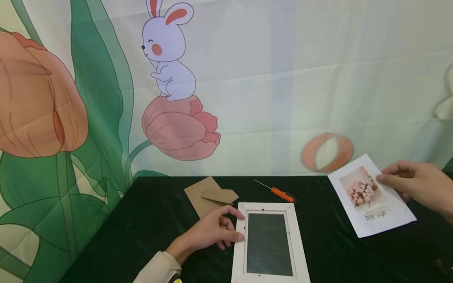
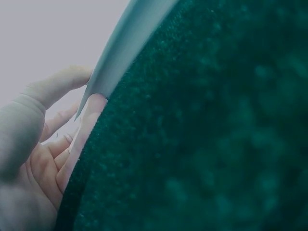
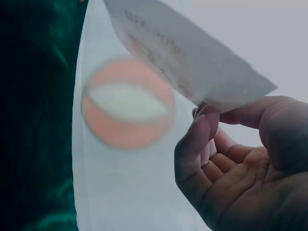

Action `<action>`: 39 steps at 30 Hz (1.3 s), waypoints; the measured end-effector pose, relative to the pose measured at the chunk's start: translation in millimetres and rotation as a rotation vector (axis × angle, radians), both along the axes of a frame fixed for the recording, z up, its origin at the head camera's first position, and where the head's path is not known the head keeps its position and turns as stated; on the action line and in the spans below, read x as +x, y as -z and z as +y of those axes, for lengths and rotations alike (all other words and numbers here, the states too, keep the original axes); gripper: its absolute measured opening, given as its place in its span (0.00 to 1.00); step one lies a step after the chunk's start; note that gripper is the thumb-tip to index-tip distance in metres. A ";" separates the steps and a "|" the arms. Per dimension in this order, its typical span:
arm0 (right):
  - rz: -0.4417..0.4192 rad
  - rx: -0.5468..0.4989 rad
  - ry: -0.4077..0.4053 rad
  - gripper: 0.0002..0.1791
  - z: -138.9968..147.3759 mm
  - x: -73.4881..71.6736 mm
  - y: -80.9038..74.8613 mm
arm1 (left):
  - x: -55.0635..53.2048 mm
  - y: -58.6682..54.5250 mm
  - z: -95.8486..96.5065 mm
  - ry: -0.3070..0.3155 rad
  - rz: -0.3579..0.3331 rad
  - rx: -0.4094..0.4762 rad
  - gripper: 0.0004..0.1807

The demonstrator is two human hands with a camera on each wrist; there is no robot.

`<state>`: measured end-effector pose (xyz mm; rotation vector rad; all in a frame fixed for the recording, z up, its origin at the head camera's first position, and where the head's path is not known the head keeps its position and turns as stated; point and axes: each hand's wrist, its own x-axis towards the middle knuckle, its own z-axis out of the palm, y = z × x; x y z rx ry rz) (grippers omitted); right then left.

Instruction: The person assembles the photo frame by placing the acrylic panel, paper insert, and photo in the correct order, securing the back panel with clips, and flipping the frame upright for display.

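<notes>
A white picture frame [image 1: 299, 251] lies on the dark green cloth, its back with small dark tabs facing up. My left hand [image 1: 214, 230] grips its left edge, thumb and fingers on either side of the border [image 2: 118, 55]. Off to the right, my right hand [image 1: 417, 182] pinches a white printed picture sheet [image 1: 393, 208] by its upper right side. The sheet is held up and tilted, showing pink flowers and the words "free style". In the right wrist view, thumb and fingertips meet at the sheet's [image 3: 207, 72] edge.
Brown board pieces [image 1: 198, 196], one with a folded flap, lie behind my left hand. A screwdriver [image 1: 282, 194] with an orange handle rests beyond the frame. A printed curtain [image 1: 247, 98] hangs along the back edge of the cloth-covered table [image 1: 141, 236].
</notes>
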<state>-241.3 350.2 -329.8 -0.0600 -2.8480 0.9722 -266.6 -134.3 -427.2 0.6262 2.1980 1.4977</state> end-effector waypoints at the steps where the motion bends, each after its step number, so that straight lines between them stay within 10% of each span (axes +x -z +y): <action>1: -0.011 -0.013 -0.013 0.24 -7.1 1.2 -1.5 | -0.2 -0.3 0.2 -0.001 0.000 -0.001 0.25; 18: -0.050 -0.168 -0.267 0.16 -95.0 18.5 -2.5 | -0.6 0.1 -2.8 0.006 -0.027 0.032 0.24; 39: -0.011 -0.209 -0.370 0.23 -164.5 3.4 -13.7 | -1.6 1.4 -0.9 0.006 -0.029 0.037 0.24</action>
